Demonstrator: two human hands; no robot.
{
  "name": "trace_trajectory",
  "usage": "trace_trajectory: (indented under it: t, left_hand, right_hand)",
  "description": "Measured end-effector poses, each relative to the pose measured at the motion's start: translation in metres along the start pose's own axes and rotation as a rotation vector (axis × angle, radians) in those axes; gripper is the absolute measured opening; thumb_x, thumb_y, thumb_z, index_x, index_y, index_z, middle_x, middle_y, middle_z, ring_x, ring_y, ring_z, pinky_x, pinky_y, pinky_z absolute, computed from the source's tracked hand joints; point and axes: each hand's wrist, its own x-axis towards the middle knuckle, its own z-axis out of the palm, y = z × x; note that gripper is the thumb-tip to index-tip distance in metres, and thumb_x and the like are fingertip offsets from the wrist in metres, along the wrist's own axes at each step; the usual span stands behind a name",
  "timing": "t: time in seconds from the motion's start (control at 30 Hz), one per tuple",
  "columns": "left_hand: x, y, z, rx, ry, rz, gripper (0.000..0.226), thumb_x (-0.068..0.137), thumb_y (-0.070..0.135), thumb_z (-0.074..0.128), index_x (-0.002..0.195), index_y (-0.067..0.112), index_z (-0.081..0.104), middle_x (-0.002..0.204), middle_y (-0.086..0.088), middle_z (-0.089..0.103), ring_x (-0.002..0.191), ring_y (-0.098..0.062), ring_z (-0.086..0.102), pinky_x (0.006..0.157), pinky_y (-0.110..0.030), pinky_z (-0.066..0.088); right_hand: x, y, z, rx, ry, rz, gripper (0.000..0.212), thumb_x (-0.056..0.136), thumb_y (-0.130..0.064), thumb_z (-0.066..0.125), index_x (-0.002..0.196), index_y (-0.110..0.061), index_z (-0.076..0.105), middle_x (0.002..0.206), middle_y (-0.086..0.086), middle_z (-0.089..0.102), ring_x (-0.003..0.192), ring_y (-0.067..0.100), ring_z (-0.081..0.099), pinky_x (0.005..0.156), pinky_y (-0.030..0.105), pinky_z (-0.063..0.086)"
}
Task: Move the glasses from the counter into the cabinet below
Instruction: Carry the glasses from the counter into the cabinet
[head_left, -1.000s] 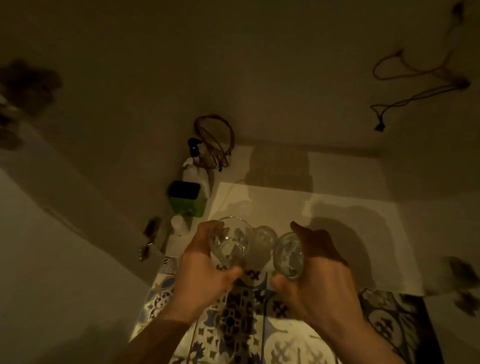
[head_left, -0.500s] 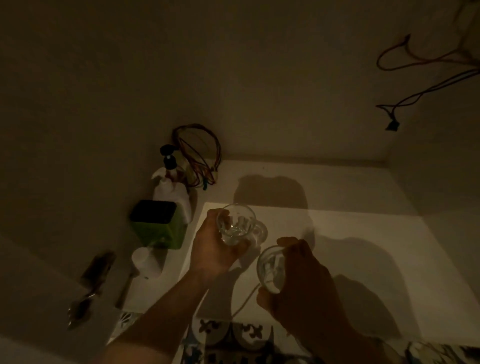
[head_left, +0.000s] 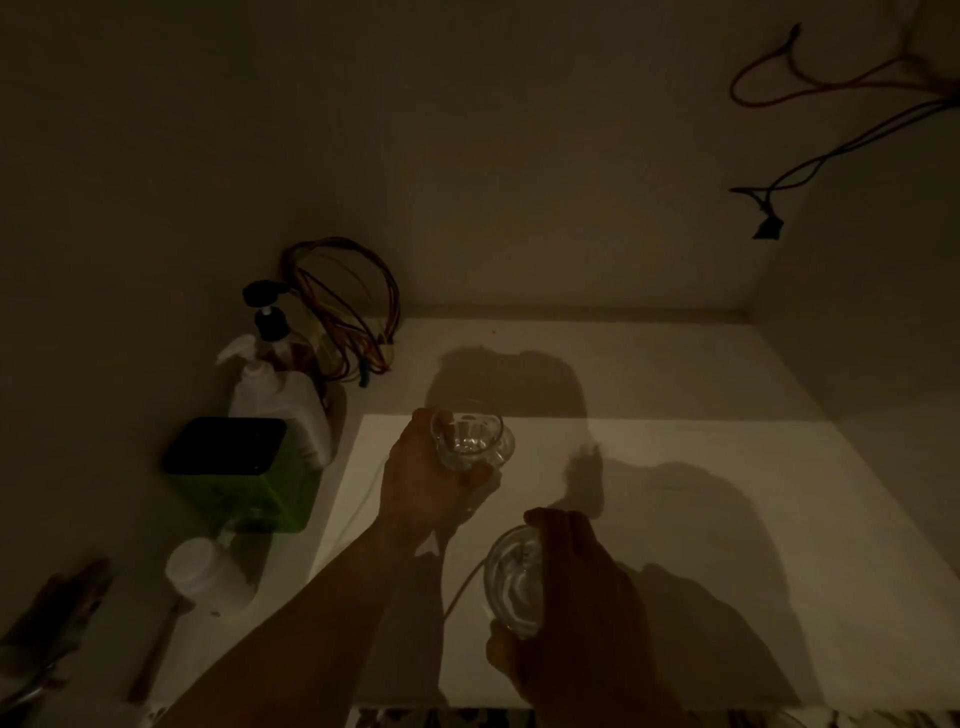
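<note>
I look into a dim cabinet with a pale shelf floor (head_left: 675, 493). My left hand (head_left: 421, 488) grips a clear glass (head_left: 467, 436) just above the shelf, left of centre. A second clear glass (head_left: 514, 579) is held tilted in my right hand (head_left: 582, 613), nearer the front edge. Both forearms reach in from the bottom of the view. I cannot tell whether the left glass touches the shelf.
Along the left wall stand a green container with a black lid (head_left: 239, 475), a white pump bottle (head_left: 283, 400), a small white jar (head_left: 205, 571) and a bundle of coloured wires (head_left: 343, 306). Cables (head_left: 810, 166) hang at the upper right. Utensils (head_left: 52, 623) lie at far left.
Both hands have carried the glasses forward, off the patterned floor area and deeper into the cabinet. The left glass now sits further in than the right one.
</note>
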Motion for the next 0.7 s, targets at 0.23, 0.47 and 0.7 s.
trace_trajectory:
  t: [0.23, 0.47, 0.7]
  left_hand:
    - [-0.004, -0.007, 0.000, -0.079, -0.019, -0.011, 0.067, 0.057, 0.043, 0.085, 0.115, 0.033, 0.052, 0.101, 0.013, 0.064, 0.091, -0.007, 0.064, 0.074, -0.022, 0.051]
    - [0.001, -0.014, -0.004, -0.092, -0.047, -0.031, 0.074, 0.053, 0.045, 0.084, 0.117, 0.024, 0.053, 0.109, 0.007, 0.063, 0.099, -0.017, 0.065, 0.079, -0.032, 0.057]
    - [-0.001, -0.021, -0.003, -0.024, -0.049, 0.004, 0.070, 0.063, 0.035, 0.087, 0.123, 0.028, 0.052, 0.109, 0.010, 0.064, 0.097, -0.011, 0.065, 0.084, -0.032, 0.056]
  right_hand:
    - [0.005, -0.009, 0.007, -0.005, 0.029, -0.024, 0.091, 0.064, -0.053, 0.068, 0.141, -0.035, 0.024, 0.128, -0.016, 0.034, 0.117, 0.013, 0.052, 0.084, 0.021, 0.044]
    - [0.011, -0.015, 0.012, 0.003, 0.042, -0.037, 0.089, 0.063, -0.049, 0.072, 0.140, -0.035, 0.029, 0.122, -0.016, 0.037, 0.109, 0.013, 0.054, 0.077, 0.020, 0.039]
    - [0.013, -0.012, 0.014, 0.031, 0.047, -0.062, 0.090, 0.063, -0.048, 0.074, 0.140, -0.035, 0.028, 0.121, -0.017, 0.035, 0.109, 0.013, 0.054, 0.080, 0.018, 0.039]
